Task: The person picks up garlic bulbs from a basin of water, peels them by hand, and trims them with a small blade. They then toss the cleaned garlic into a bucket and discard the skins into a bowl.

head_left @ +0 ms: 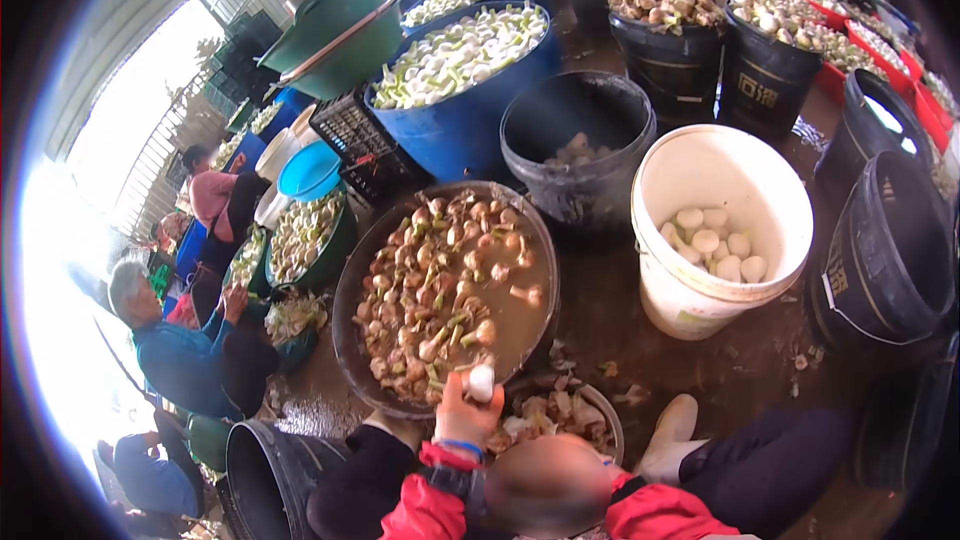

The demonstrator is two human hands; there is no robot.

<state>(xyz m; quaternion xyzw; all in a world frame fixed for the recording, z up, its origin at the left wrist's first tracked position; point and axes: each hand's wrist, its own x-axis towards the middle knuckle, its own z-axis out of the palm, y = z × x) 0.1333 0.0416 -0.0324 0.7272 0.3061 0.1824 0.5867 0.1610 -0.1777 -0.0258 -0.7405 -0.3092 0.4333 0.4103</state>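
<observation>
My left hand [466,418], in a red sleeve with a dark watch at the wrist, is closed round a white peeled garlic bulb [481,383]. It is over the near rim of a wide dark basin [345,340], where many unpeeled garlic bulbs [430,280] with short stems lie in murky water. Close beside it, to the right, my right hand [550,475] is blurred over, so its fingers do not show. Below and partly behind the hands, a round pan [612,420] holds loose peelings [560,410].
A white bucket [690,305] with several peeled bulbs stands at right. Behind it are a dark bucket [580,185] and a blue tub [440,135] full of trimmed garlic. More black buckets [885,240] stand far right. A person in teal [185,360] sits at left.
</observation>
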